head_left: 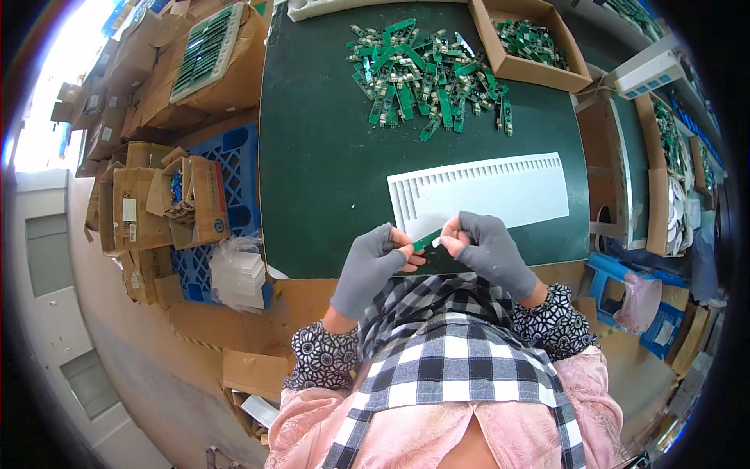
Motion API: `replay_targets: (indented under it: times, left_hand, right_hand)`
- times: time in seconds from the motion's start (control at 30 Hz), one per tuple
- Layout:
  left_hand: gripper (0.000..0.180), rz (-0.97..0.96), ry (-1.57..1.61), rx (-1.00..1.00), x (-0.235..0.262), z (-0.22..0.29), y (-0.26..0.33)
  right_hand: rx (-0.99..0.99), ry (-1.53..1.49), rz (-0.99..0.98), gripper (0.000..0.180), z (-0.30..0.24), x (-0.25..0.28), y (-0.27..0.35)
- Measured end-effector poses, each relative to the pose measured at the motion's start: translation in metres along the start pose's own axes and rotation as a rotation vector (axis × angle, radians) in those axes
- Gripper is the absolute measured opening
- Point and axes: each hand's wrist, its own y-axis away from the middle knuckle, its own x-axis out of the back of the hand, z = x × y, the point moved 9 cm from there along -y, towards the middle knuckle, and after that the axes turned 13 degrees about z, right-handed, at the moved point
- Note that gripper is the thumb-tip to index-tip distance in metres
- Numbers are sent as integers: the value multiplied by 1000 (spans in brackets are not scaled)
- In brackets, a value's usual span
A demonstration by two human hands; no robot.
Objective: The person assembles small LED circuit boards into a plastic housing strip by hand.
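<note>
Near the table's front edge, my two hands meet in grey fingerless gloves. My left hand (375,262) pinches one end of a narrow green circuit board (426,241). At the board's other end, the fingers of my right hand (486,246) are closed on a small white piece (437,242), too small to name surely. Just beyond my hands lies a flat white sheet (492,195) with rows of small grey slot-like marks along its far and left edges. Farther back, a loose pile of green circuit boards (426,74) spreads over the dark green table (312,156).
A cardboard box (535,70) of small green boards sits at the back right corner. To the left, a white tray (205,51) of green boards rests on cartons, with open boxes (141,207) on a blue pallet (234,148). Shelving with more boxes (664,180) stands to the right.
</note>
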Motion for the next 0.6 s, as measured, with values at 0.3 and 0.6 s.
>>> replay_targets:
  times: [0.3, 0.6]
  left_hand:
    - [13, 9, -15, 13, -1, 2, 0]
    - [12, 16, -16, 14, -3, 3, -1]
  right_hand:
    - [93, 140, 41, 14, -5, -5, -4]
    - [130, 198, 92, 12, -9, -6, -4]
